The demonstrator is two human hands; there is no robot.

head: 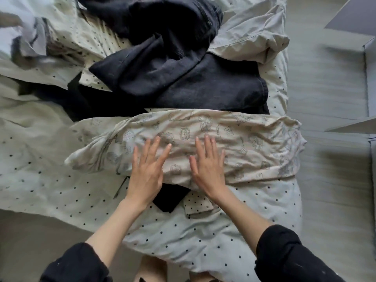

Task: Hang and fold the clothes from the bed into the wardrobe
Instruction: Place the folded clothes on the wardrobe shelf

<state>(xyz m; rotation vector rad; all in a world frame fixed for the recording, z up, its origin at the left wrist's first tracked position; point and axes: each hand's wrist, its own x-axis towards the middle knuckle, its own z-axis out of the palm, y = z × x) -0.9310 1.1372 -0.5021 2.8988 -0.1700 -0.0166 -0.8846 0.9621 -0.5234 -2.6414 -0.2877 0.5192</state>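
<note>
My left hand [147, 169] and right hand [207, 165] lie flat, fingers straight and spread, pressing on the cream printed garment [234, 139] stretched across the polka-dot duvet [61, 180] on the bed. Just beyond it lie dark jeans [213, 88], heaped with other dark clothes. A black piece [168, 198] shows between my wrists.

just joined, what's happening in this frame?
A person is working on laundry at a bed. Both the left hand and the right hand lie flat, fingers straight, on a cream printed garment spread across the polka-dot duvet, apparently smoothing it for folding. Dark clothes sit piled just beyond it, untouched. No wardrobe is clearly visible.
</note>
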